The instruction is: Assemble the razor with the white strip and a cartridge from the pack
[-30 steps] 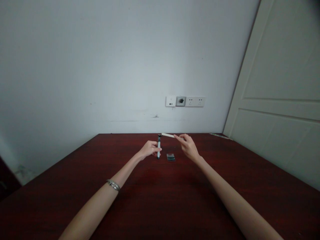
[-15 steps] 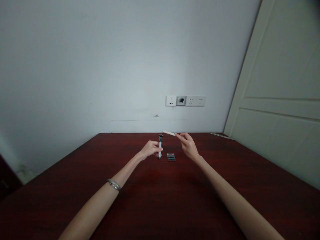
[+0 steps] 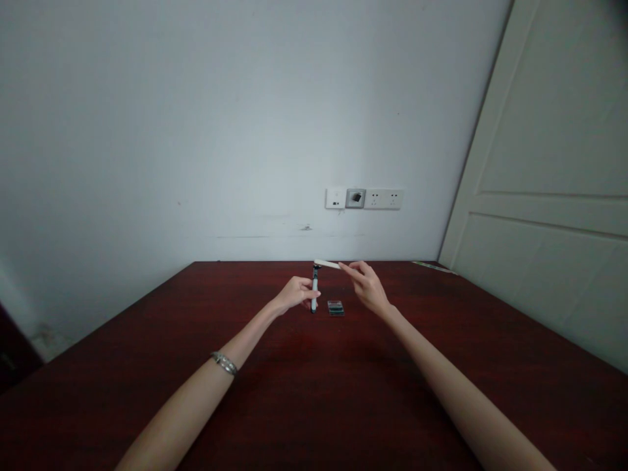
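My left hand is closed around the white handle of a razor, which stands upright with its dark head at the top. Between the fingertips of my right hand is a slim white stick, pointing left. Its far end lies over the razor's head and seems to touch it; its exact kind is too small to make out. Below and between both hands, a small clear case with dark contents lies on the table.
The dark red wooden table runs back to a pale wall. Sockets and switches are set in that wall. On the right stands a white panelled door, with a thin strip at the table's back edge.
The white stick has shifted left with my right hand, so its tip now lies over the razor's head. My left hand and the clear case have hardly moved.
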The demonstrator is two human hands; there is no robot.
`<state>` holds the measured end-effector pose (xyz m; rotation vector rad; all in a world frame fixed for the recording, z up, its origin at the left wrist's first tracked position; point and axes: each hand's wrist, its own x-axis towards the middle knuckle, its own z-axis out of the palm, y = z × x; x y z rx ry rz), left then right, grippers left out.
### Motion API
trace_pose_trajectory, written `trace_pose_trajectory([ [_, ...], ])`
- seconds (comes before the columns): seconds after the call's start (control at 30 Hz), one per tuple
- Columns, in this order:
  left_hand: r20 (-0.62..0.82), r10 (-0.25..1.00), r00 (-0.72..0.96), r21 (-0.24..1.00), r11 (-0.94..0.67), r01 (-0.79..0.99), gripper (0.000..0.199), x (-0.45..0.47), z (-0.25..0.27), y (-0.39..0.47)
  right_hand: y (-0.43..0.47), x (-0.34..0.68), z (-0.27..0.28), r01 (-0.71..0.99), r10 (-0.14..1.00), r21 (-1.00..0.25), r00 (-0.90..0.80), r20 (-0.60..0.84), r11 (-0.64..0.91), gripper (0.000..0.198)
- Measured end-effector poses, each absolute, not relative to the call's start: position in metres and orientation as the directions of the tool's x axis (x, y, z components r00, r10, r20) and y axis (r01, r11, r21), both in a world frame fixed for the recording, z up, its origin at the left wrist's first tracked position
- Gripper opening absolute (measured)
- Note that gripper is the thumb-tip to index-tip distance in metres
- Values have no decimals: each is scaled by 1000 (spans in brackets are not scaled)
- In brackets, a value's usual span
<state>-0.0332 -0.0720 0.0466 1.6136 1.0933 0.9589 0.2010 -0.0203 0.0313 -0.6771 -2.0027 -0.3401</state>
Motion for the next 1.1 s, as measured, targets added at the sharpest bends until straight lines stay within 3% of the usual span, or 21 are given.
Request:
trace_pose_trajectory([
  [0.47, 107, 946, 305, 955, -183, 233, 25, -32, 46, -72, -22, 198, 32, 576, 323, -18, -432, 842, 817, 49],
  [1.1, 146, 941, 306, 950, -219, 221, 27, -35, 47, -72, -18, 206, 28, 564, 358, -104, -362, 860, 819, 47],
])
